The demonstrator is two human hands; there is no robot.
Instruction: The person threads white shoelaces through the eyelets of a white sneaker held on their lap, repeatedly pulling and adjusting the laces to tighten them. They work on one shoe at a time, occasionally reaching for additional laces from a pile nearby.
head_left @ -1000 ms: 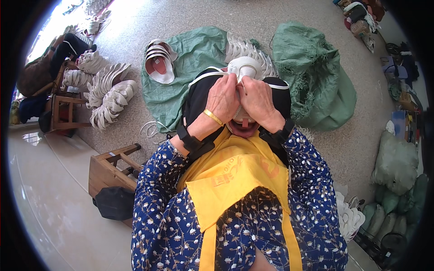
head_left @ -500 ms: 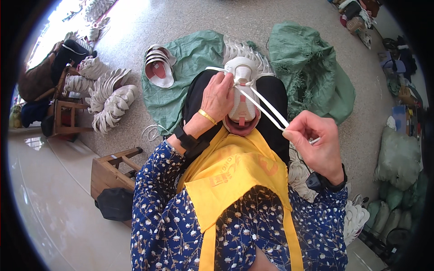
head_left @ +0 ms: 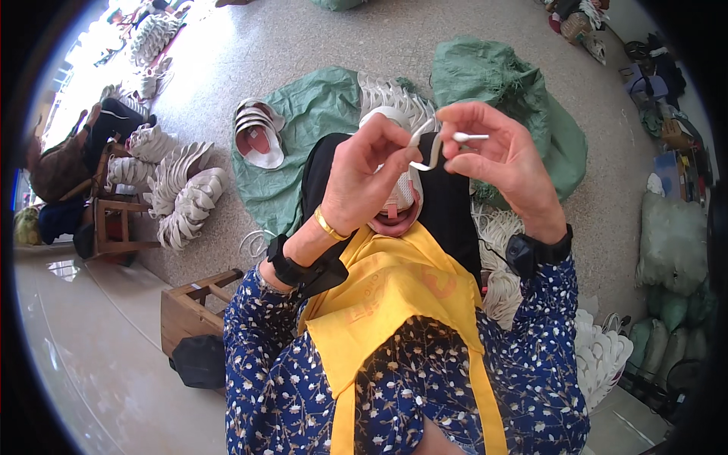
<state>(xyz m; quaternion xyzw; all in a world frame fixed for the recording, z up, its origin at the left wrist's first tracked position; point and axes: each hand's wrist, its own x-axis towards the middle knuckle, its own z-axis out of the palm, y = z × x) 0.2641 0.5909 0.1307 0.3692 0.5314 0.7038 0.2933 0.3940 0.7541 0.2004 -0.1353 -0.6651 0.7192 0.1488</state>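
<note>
A white and pink shoe upper lies on my lap between my knees, partly covered by my left hand. Above it my left hand pinches a white shoelace between thumb and forefinger. The lace bends in a short loop across the gap to my right hand. That hand is curled around the lace, and a lace end sticks out between its fingers. How the lace runs down to the upper is hidden behind my hands.
A green sack is spread ahead, bearing stacked shoe uppers. Another green sack is at right. White laces lie beside my right leg. More uppers are piled at left, near a wooden stool.
My right hand has moved up and inward, close to my left. Both hands have lifted above the upper, and the lace, stretched taut before, is slack and looped.
</note>
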